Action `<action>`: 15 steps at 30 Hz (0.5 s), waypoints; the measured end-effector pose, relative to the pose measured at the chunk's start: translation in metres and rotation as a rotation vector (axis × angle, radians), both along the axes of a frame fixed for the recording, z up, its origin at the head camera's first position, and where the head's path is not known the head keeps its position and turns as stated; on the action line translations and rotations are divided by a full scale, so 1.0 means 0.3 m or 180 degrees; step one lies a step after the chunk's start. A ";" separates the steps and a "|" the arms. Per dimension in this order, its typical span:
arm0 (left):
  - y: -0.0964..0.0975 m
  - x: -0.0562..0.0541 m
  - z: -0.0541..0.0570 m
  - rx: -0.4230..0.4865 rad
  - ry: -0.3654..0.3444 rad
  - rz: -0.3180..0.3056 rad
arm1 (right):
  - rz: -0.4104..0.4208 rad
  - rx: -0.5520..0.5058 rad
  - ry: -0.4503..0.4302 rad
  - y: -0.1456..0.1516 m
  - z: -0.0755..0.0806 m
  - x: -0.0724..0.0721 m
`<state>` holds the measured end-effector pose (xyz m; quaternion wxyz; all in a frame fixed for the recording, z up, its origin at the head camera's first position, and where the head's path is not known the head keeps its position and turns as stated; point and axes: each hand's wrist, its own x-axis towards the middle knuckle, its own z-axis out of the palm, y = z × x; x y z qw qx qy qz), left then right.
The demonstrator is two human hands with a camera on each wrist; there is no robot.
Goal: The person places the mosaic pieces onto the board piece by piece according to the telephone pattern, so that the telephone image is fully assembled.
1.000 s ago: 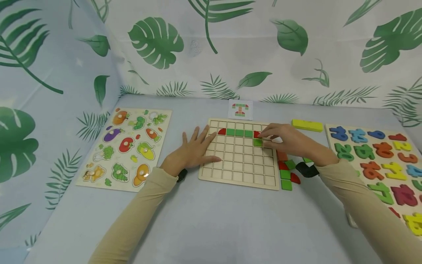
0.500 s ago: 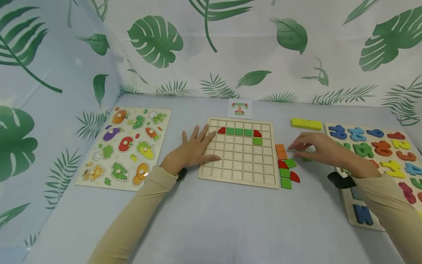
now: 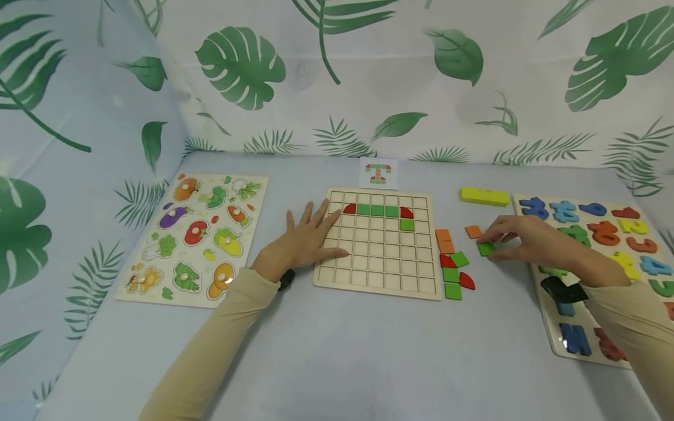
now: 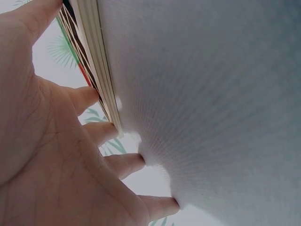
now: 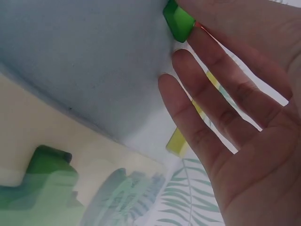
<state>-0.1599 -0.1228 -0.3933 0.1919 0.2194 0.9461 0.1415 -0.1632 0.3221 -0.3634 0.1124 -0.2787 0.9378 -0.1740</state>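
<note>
My left hand point(image 3: 297, 242) lies with spread fingers across the left edge of a wooden grid board point(image 3: 381, 272). In the left wrist view its fingertips touch the board's side and the cloth. On the board sits a row of green squares point(image 3: 377, 210) with a red quarter-round point(image 3: 350, 209) at each end, and one green square point(image 3: 407, 225) below the right end. To the right of the board, my right hand point(image 3: 537, 245) pinches a green square tile point(image 5: 178, 21) between thumb and index finger, at table level. An orange tile point(image 3: 473, 232) lies just beside those fingertips.
Loose orange, red and green tiles point(image 3: 450, 275) lie along the board's right edge. A pattern card point(image 3: 378, 173) stands behind the board. A yellow block point(image 3: 484, 196) and number puzzle point(image 3: 558, 345) are at right, a vegetable puzzle point(image 3: 192, 257) at left.
My right hand has left the board, where a green square now lies under the right red piece, and moved right to another green tile. My left hand has stayed in place.
</note>
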 end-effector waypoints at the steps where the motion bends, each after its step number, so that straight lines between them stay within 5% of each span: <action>1: -0.001 -0.001 -0.001 0.0028 0.0003 -0.0006 | -0.0013 -0.0003 0.0002 0.000 -0.001 0.000; 15: -0.003 -0.001 -0.002 0.0025 -0.0003 -0.0023 | -0.0096 0.0027 -0.0078 -0.011 -0.003 -0.008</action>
